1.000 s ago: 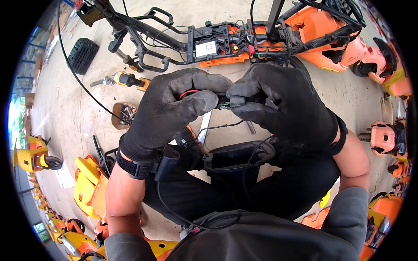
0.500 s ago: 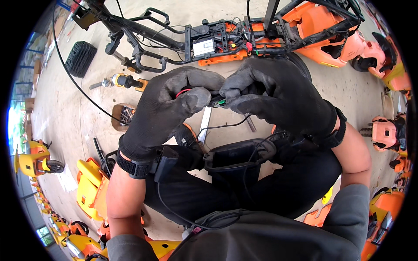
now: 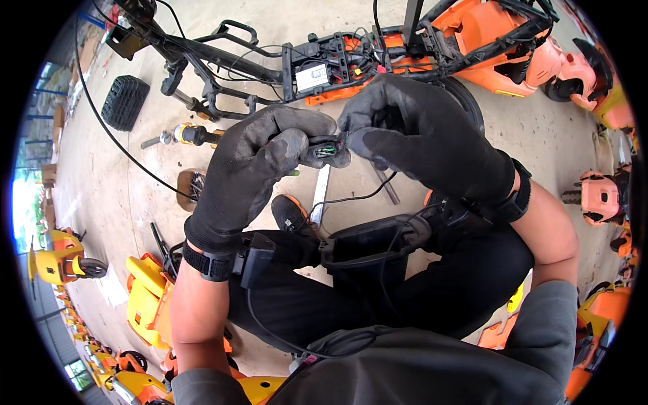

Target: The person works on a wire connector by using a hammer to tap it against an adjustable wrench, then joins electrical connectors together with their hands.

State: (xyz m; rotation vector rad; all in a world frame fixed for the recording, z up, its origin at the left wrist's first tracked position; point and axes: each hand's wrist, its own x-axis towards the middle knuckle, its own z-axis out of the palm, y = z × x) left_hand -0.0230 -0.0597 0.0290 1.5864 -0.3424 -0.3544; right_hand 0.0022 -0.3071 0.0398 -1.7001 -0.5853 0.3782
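Both my hands wear black gloves and are raised in front of me, close together. My left hand [image 3: 260,152] pinches a small black electrical part [image 3: 327,151] between thumb and fingers. Its open face shows green and silvery bits. Beside its right end, the thumb and fingers of my right hand [image 3: 412,131] are pressed together, and whatever they grip is hidden. Below the hands, a black plastic housing [image 3: 368,236], open at the top, sits between my legs. A thin black cable [image 3: 358,197] loops up from near it toward my right hand.
A stripped scooter frame [image 3: 324,64] with exposed wiring stands ahead. On the concrete floor lie a black ribbed block [image 3: 125,102], a yellow power tool [image 3: 192,133], a box of small hardware [image 3: 190,183] and a metal strip [image 3: 321,192]. Yellow panels [image 3: 145,293] lie at left; orange scooters [image 3: 597,196] stand right.
My hands have drawn slightly apart. The black part has turned in my left hand, so its green and silvery inside shows more. The red wire by my left fingers is out of sight.
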